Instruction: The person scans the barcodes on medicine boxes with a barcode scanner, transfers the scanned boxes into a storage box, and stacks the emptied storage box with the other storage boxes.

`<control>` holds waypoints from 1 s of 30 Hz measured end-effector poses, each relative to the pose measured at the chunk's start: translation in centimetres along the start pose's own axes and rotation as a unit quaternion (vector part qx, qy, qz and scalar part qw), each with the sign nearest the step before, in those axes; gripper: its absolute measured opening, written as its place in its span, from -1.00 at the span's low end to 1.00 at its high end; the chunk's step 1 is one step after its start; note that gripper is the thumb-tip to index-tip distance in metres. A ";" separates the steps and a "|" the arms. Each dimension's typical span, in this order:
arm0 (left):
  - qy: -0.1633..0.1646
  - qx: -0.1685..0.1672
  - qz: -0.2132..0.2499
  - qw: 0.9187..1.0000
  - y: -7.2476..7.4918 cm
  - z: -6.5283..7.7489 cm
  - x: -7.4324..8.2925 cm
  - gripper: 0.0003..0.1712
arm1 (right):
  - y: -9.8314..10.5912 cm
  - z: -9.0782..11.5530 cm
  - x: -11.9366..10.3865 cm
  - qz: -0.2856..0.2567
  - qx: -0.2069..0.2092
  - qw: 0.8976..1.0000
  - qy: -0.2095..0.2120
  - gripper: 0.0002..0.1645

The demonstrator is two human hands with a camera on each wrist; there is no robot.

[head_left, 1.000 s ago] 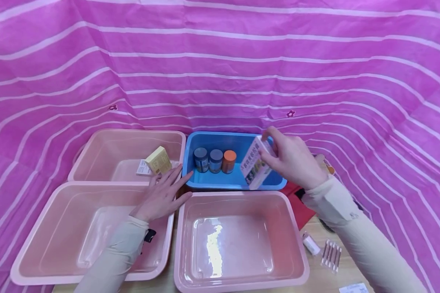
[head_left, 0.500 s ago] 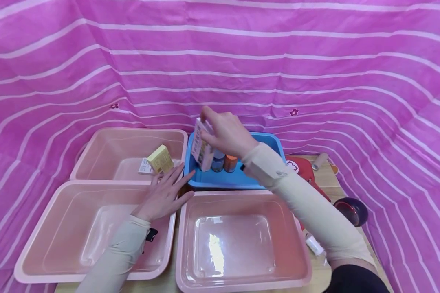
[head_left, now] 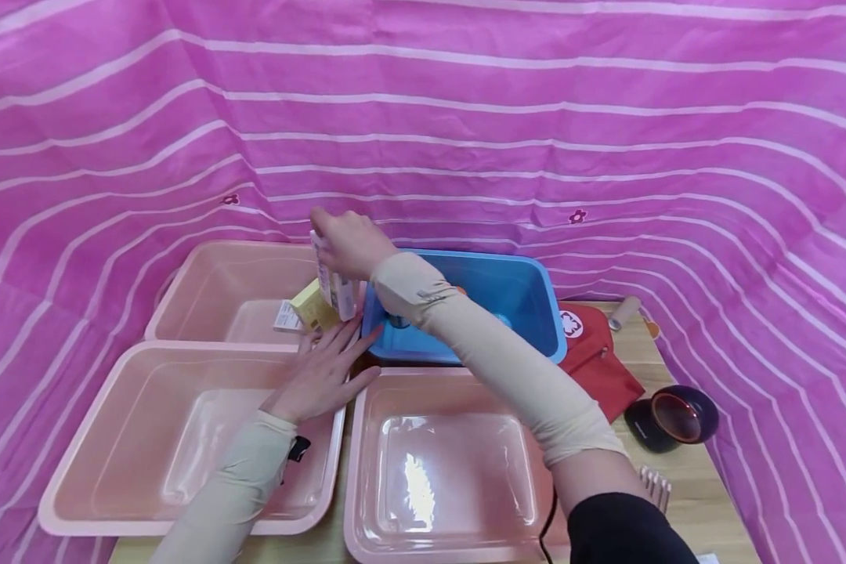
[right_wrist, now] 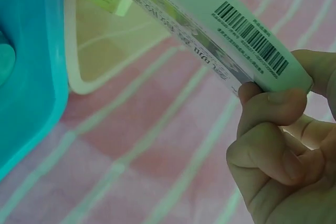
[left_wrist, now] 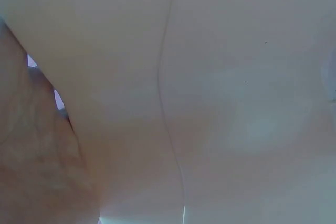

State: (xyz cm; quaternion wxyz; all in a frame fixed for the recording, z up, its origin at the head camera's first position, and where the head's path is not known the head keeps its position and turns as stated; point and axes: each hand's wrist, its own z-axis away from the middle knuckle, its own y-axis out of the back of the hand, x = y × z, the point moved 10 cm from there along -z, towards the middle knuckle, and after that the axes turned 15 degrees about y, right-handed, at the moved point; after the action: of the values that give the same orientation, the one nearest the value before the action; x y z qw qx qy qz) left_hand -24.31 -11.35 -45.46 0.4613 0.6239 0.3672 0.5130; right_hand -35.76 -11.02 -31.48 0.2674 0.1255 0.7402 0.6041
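Note:
My right hand [head_left: 356,244] pinches a white medicine box [head_left: 337,291] by its upper end, near the edge between the back pink bin and the blue bin. In the right wrist view, the thumb and fingers grip one end of that box, and its barcode shows. Fingers fairly straight and spread, my left hand [head_left: 324,374] rests across the bins' meeting rims. Just beyond its fingertips, a yellow box [head_left: 313,307] leans in the back pink bin [head_left: 204,258], beside a flat white box [head_left: 287,316]. The left wrist view shows mostly pink bin wall.
The blue bin [head_left: 555,325] holds jars mostly hidden by my right arm; one orange lid [head_left: 460,291] peeks out. Two pink bins [head_left: 52,501] [head_left: 356,501] stand in front. A red pouch [head_left: 592,352], a black round device [head_left: 677,415] and cotton swabs [head_left: 656,487] lie at right.
My right hand has carried the white medicine box leftward from the blue bin's right end, over the jars, to the back pink bin's right edge. The left hand stays in place.

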 end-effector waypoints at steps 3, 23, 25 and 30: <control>-0.001 -0.002 -0.004 1.000 0.0 0.1 0.2 -0.23 | -1.4 -1.2 0.0 0.002 -0.019 1.000 -0.009 -0.51; -0.031 0.041 -0.024 0.998 0.7 0.7 1.9 -0.28 | -9.1 -3.6 0.4 0.023 -0.106 0.993 -0.053 -0.50; -0.031 0.038 -0.019 0.999 0.8 0.8 2.0 -0.26 | -9.3 -3.5 0.3 0.029 -0.107 0.993 -0.044 -0.53; -0.021 0.016 -0.011 1.000 0.7 0.8 1.8 -0.22 | -9.0 -3.1 0.7 0.017 -0.103 0.993 -0.048 -0.51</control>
State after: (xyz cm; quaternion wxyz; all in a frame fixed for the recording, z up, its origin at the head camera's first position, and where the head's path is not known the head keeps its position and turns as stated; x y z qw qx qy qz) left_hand -23.16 -10.04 -44.28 0.4643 0.6376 0.3724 0.4892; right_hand -36.74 -15.35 -39.89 0.3035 0.1391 0.6583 0.6747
